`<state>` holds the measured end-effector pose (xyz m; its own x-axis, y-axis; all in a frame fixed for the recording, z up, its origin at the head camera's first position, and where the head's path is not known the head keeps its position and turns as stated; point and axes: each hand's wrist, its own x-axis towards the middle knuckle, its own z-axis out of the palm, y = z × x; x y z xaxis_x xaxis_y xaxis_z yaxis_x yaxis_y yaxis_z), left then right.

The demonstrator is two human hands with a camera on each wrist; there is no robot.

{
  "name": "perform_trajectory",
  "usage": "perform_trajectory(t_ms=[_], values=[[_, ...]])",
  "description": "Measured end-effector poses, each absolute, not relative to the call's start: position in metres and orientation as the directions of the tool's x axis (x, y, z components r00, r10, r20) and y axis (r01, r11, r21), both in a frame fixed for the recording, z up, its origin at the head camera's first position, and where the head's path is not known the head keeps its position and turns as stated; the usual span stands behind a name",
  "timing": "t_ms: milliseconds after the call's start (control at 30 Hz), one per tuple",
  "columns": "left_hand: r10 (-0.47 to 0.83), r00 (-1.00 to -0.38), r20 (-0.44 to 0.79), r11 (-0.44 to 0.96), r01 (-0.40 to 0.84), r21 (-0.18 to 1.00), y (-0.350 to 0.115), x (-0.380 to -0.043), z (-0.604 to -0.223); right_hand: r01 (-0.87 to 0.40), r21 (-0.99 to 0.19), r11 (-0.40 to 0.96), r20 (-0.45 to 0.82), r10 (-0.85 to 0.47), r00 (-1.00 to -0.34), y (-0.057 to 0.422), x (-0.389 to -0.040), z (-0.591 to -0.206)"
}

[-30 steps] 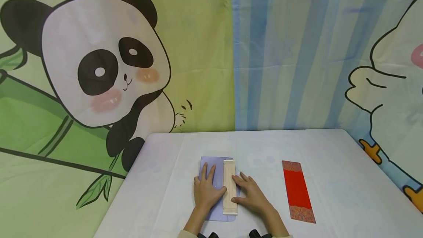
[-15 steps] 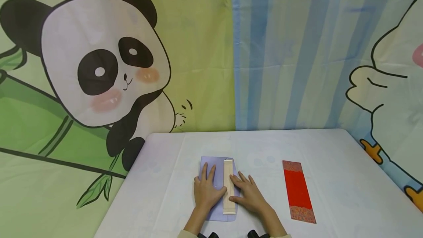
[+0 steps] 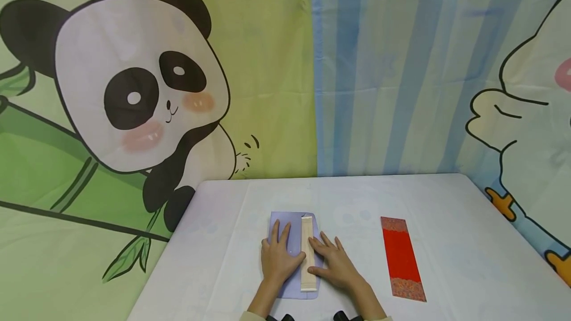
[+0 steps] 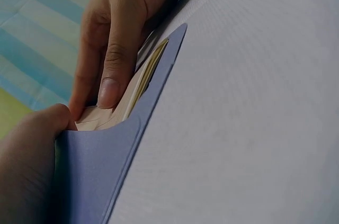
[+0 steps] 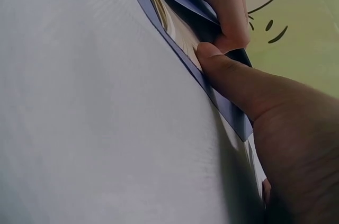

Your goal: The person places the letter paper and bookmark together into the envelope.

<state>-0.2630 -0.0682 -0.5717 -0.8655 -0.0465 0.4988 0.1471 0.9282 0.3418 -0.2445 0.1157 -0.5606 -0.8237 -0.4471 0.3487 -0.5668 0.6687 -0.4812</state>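
Note:
A lilac folder or sleeve (image 3: 296,221) lies on the table in the head view. Out of its opening, toward the right, stands a cream stack of thin layers (image 3: 307,229), like folded paper; its left part is hidden under the lilac panel. My left hand (image 3: 277,261) rests spread on this panel, its thumb reaching the edge of the opening. From the right side, my right hand (image 3: 336,264) touches the stack with outstretched fingers. In the right wrist view the right thumb (image 5: 228,73) presses on the cream layers, and the left thumb (image 5: 233,33) sits at the raised lilac flap.
A red strip (image 3: 401,251) with patterned ends lies flat to the right on the white tabletop (image 3: 232,241). Behind the table hangs a curtain (image 3: 272,88) printed with a panda. Black wrist mounts (image 3: 285,317) show at the front edge.
My right hand has shifted slightly left along with the cream stack, and less of the stack's width shows beside the lilac panel. The left hand stays in place.

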Motion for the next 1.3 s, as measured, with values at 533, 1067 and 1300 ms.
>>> perform_trajectory(t_ms=[533,1067,1300], values=[[-0.054,-0.862,0.504,0.923,0.15,0.355,-0.0693,-0.2623,-0.5713,-0.558,-0.544,0.627,0.332,-0.45,-0.829,0.1122,-0.2451,-0.563],[-0.038,-0.863,0.503,0.929,0.155,0.335,-0.0696,-0.2614,-0.5695,-0.591,-0.518,0.619,0.347,-0.48,-0.806,0.1053,-0.2446,-0.5638],[-0.039,-0.856,0.515,0.929,0.159,0.335,-0.0686,-0.2606,-0.5693,-0.518,-0.583,0.626,0.218,-0.493,-0.842,0.1124,-0.2501,-0.5635]])
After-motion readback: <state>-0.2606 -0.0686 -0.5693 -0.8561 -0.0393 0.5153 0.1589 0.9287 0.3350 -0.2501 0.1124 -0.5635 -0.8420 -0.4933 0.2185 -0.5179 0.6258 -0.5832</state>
